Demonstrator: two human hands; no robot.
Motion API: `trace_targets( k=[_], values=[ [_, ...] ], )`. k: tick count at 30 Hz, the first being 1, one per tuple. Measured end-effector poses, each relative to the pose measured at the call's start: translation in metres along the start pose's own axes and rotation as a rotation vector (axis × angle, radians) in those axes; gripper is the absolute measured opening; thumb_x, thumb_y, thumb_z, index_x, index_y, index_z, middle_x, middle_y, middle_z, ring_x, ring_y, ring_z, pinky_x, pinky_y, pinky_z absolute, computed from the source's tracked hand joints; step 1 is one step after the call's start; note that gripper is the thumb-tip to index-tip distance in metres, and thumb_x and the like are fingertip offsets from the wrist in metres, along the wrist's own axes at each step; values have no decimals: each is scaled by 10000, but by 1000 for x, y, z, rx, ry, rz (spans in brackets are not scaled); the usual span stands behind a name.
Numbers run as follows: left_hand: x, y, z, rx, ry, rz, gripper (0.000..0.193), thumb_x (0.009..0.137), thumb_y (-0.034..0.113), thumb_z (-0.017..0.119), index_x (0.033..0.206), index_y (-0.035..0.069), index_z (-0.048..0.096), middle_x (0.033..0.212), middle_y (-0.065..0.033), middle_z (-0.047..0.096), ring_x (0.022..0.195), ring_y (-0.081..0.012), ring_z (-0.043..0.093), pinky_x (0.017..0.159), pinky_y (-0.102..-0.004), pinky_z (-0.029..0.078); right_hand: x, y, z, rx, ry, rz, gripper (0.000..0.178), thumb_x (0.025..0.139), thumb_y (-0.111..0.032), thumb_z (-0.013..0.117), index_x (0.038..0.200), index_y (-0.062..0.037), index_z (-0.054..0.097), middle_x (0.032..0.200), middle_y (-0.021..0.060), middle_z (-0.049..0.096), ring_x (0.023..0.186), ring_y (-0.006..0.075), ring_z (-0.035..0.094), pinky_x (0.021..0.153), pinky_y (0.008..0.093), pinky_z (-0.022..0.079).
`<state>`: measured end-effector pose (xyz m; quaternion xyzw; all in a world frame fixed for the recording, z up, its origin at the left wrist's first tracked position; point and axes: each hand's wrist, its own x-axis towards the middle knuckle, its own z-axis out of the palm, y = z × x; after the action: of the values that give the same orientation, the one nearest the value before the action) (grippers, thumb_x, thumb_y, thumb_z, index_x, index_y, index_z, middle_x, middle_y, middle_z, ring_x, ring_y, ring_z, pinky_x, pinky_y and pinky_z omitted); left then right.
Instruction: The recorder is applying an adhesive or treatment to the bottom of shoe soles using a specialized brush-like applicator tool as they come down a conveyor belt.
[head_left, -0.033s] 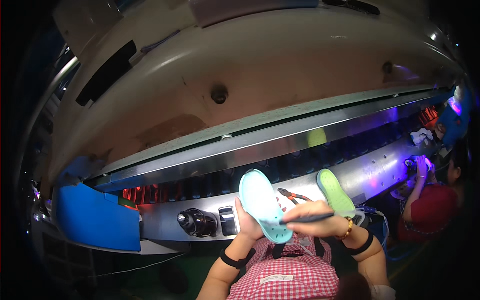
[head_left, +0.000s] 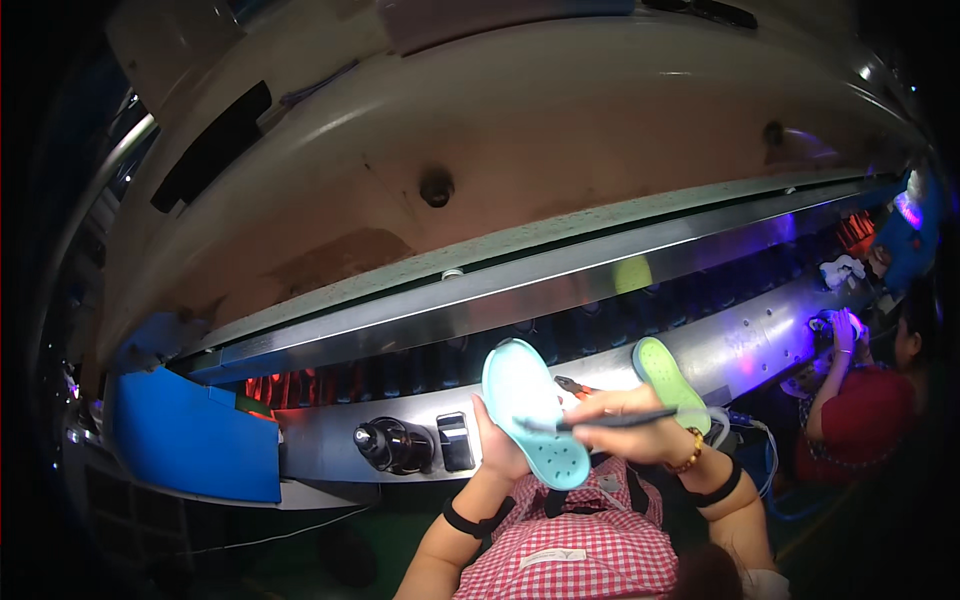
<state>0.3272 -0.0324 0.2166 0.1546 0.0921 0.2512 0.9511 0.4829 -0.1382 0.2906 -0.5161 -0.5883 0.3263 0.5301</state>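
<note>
My left hand [head_left: 497, 448] holds a light blue shoe sole [head_left: 522, 380] from its left side. The sole is tilted up toward me, and small holes show in its lower end. In my right hand [head_left: 650, 440] is a slim brush [head_left: 635, 419] with a dark handle. Its pale tip touches or hovers just over the middle of the sole; I cannot tell which. Behind my right fingers, red-and-black pliers [head_left: 570, 386] lie partly hidden on the metal ledge. To their right rests a green shoe sole [head_left: 672, 380], its lower end partly covered by my right hand.
A black container [head_left: 396, 446] and a phone-like device [head_left: 456, 440] stand left on the metal ledge [head_left: 325, 440]. Beyond runs a dark conveyor [head_left: 500, 345] under a large pale housing [head_left: 560, 130]. A blue cover [head_left: 200, 430] ends the ledge. Another person [head_left: 860, 420] works far right.
The brush tip has shifted left and slightly up across the light blue sole. My right hand moved with it, covering more of the pliers.
</note>
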Motion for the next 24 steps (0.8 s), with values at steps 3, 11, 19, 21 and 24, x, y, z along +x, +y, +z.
trace_targets(
  k=[3, 11, 19, 21, 24],
  values=[
    [4, -9, 16, -217, -84, -59, 718, 846, 628, 190, 1293, 92, 361, 1164, -162, 517, 1043, -332, 519, 916, -453, 411, 17, 11, 5, 101, 165, 102, 186, 742, -8, 647, 924, 30, 638, 840, 109, 653, 747, 129, 623, 688, 253, 508],
    [2, 3, 9, -14, -228, -62, 736, 823, 648, 229, 1257, 78, 395, 1112, -169, 535, 988, -345, 540, 830, -478, 460, 16, 3, 0, 318, 78, 84, 185, 758, -72, 654, 935, -19, 650, 856, 72, 656, 750, 106, 608, 695, 264, 486],
    [4, 15, 33, 269, 22, 258, 814, 794, 692, 166, 1154, 21, 453, 897, -212, 570, 769, -309, 572, 691, -413, 482, 11, 0, -5, 150, -37, 3, 191, 759, -38, 647, 945, 4, 634, 887, 110, 650, 829, 153, 616, 726, 255, 480],
    [9, 18, 31, 242, 59, 262, 846, 775, 716, 157, 1137, 13, 461, 891, -215, 565, 756, -312, 568, 685, -412, 480, 13, 1, -6, 174, -45, 22, 183, 755, -22, 644, 936, 2, 637, 867, 114, 648, 808, 163, 617, 733, 268, 481],
    [6, 27, 24, 161, 25, 263, 885, 763, 737, 101, 1121, 13, 463, 889, -201, 571, 778, -299, 573, 690, -404, 479, 7, -5, 0, 179, -298, -245, 172, 744, -13, 649, 915, 3, 638, 873, 124, 646, 849, 215, 615, 787, 316, 474]
  ],
)
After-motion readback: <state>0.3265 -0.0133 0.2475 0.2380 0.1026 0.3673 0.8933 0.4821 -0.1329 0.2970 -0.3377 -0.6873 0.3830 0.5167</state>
